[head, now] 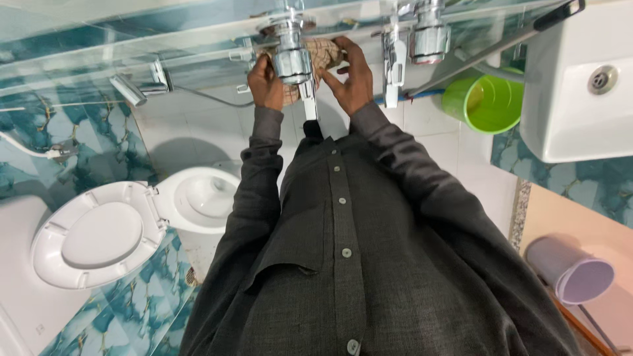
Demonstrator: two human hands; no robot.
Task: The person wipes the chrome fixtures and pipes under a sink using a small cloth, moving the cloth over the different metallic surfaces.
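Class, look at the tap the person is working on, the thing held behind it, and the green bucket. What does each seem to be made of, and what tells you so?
Tap: looks like chromed metal, mirror-bright with sharp reflections.
Cloth, held by the left hand and right hand: apparently woven fabric, beige, matt, with a grid texture.
Green bucket: probably plastic, one even colour with a smooth, soft sheen.

A chrome tap (292, 56) stands out from the tiled wall, round and shiny, with a flat lever pointing toward the person. Behind it a beige cloth (324, 53) with a ribbed pattern is bunched up and pressed against the tap body, wrapped partly around its far side
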